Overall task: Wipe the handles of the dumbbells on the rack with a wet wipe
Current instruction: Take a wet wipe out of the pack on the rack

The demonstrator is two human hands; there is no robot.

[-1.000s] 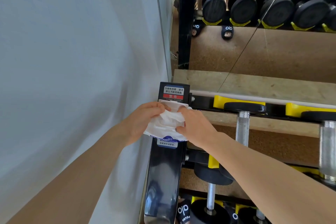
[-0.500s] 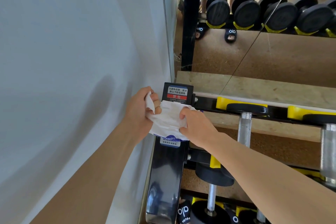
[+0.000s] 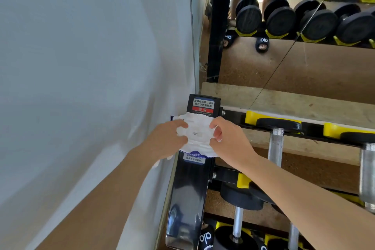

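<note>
Both hands pinch a white wet wipe point(image 3: 197, 135) between them, the left hand point(image 3: 165, 141) at its 9 o'clock edge and the right hand point(image 3: 230, 141) at its 3 o'clock edge. The wipe is spread over the top of the black rack post point(image 3: 188, 195). At 3 o'clock from the hands, dumbbells point(image 3: 276, 138) lie on the rack in yellow cradles point(image 3: 251, 117), steel handles bare. A mirror point(image 3: 294, 36) stands at 12 o'clock.

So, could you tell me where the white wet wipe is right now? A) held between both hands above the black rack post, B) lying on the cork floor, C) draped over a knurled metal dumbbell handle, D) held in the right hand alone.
A: the white wet wipe is pinched by the left hand and right hand over the black rack post, touching no handle.
</note>
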